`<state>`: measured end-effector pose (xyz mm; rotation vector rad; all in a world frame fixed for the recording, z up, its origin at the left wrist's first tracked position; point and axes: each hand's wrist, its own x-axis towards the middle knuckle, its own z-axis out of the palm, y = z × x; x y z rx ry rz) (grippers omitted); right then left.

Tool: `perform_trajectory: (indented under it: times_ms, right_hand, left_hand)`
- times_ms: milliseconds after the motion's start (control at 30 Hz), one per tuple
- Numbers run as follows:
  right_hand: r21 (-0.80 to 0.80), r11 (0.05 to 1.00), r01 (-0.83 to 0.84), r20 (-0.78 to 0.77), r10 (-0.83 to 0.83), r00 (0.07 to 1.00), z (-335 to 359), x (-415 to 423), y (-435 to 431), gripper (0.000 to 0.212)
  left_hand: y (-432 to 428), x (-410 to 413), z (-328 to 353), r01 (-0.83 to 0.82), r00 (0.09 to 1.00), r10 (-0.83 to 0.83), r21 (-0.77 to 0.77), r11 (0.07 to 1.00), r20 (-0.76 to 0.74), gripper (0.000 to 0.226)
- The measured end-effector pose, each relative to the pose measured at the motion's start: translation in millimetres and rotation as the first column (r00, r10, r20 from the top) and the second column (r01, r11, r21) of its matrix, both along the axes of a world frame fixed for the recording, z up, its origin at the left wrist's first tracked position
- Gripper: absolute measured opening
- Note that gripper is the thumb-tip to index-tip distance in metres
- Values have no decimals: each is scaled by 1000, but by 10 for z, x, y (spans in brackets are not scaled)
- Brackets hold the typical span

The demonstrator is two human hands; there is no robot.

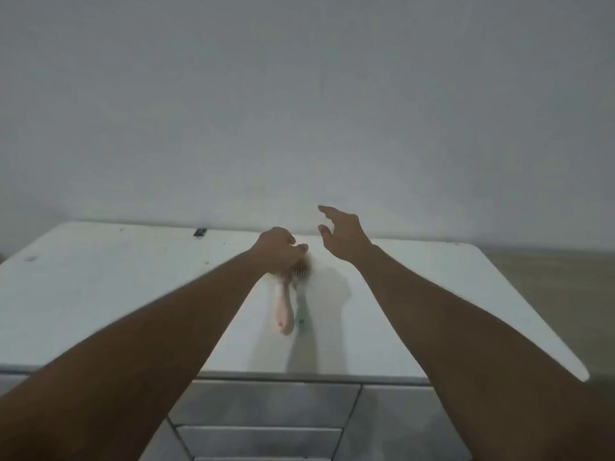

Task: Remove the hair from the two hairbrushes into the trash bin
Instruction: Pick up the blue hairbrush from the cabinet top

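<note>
Two hairbrushes lie side by side on the white tabletop (100, 287), handles toward me: a pink hairbrush (283, 307) on the left and a pale green hairbrush (300, 302) on the right. Brown hair (307, 266) clings to the green brush's head. My left hand (278, 251) is curled over both brush heads and hides most of them; whether it grips them I cannot tell. My right hand (342, 232) hovers to the right of the brush heads, fingers spread, holding nothing. No trash bin is in view.
A small dark object (200, 232) lies at the table's back edge by the bare wall. Grey drawers (266, 404) sit below the front edge. The table's right corner (580, 374) juts over a wooden floor.
</note>
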<state>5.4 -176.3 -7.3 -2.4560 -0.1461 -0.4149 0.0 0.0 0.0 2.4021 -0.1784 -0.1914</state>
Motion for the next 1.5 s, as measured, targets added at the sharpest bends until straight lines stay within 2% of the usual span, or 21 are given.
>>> perform_trajectory:
  times_ms: [33, 167, 300, 433, 567, 733, 867, 967, 1033, 1067, 1100, 1167, 1200, 1333, 1500]
  right_hand:
    - [9, 1000, 0, 13, 0, 1000, -97, -15, -5, 47]
    - [-4, 999, 47, -23, -47, 999, -389, -165, 10, 41]
    - [39, 996, 82, -43, -81, 996, -625, -281, 18, 41]
    - [48, 991, 122, -48, -120, 992, -686, -381, -6, 42]
    - [75, 989, 130, -112, -121, 986, -658, -476, -45, 44]
    - [46, 990, 134, -101, -129, 986, -615, -476, -74, 44]
    - [27, 989, 146, -107, -142, 984, -615, -437, -113, 41]
    - [-30, 982, 187, -129, -189, 973, -623, -372, -113, 12]
    - [-44, 980, 193, -113, -196, 974, -610, -350, -72, 25]
    - [-8, 980, 197, -128, -196, 972, -581, -374, -35, 18]
    - [13, 983, 185, -116, -182, 976, -575, -374, -7, 15]
    - [25, 990, 138, -106, -135, 985, -522, -389, 70, 40]
    - [17, 993, 113, -102, -111, 989, -501, -377, 121, 45]
    - [3, 999, 53, -82, -53, 995, -398, -289, 384, 49]
    - [67, 994, -85, -56, 89, 994, -296, -186, 1023, 51]
  left_hand:
    - [-1, -32, -56, 31, 999, -30, 14, 999, -15, 31]
    - [-38, -117, -277, 64, 998, -64, 32, 997, 1, 32]
    - [-119, -246, -465, 68, 990, -93, 211, 975, 109, 22]
    - [-227, -380, -521, 33, 976, -106, 350, 936, 192, 29]
    - [-324, -455, -557, 0, 982, -88, 466, 885, 168, 28]
    - [-362, -467, -533, -31, 989, -44, 478, 878, 145, 11]
    - [-360, -448, -522, -67, 989, 18, 338, 939, 147, 8]
    - [-347, -438, -512, -134, 976, 93, 206, 969, 197, 7]
    - [-350, -442, -488, -170, 974, 160, 45, 984, 163, 13]
    - [-350, -435, -475, -187, 975, 193, -61, 980, 110, 16]
    - [-347, -431, -457, -207, 975, 219, -180, 962, 50, 17]
    - [-309, -433, -413, -256, 965, 256, -389, 885, -53, 10]
    - [-271, -424, -393, -277, 959, 271, -455, 847, -78, 8]
    - [15, -444, -300, -354, 929, 344, -599, 718, -136, 13]
    - [589, -609, -200, -428, 879, 446, -687, 587, -167, 17]
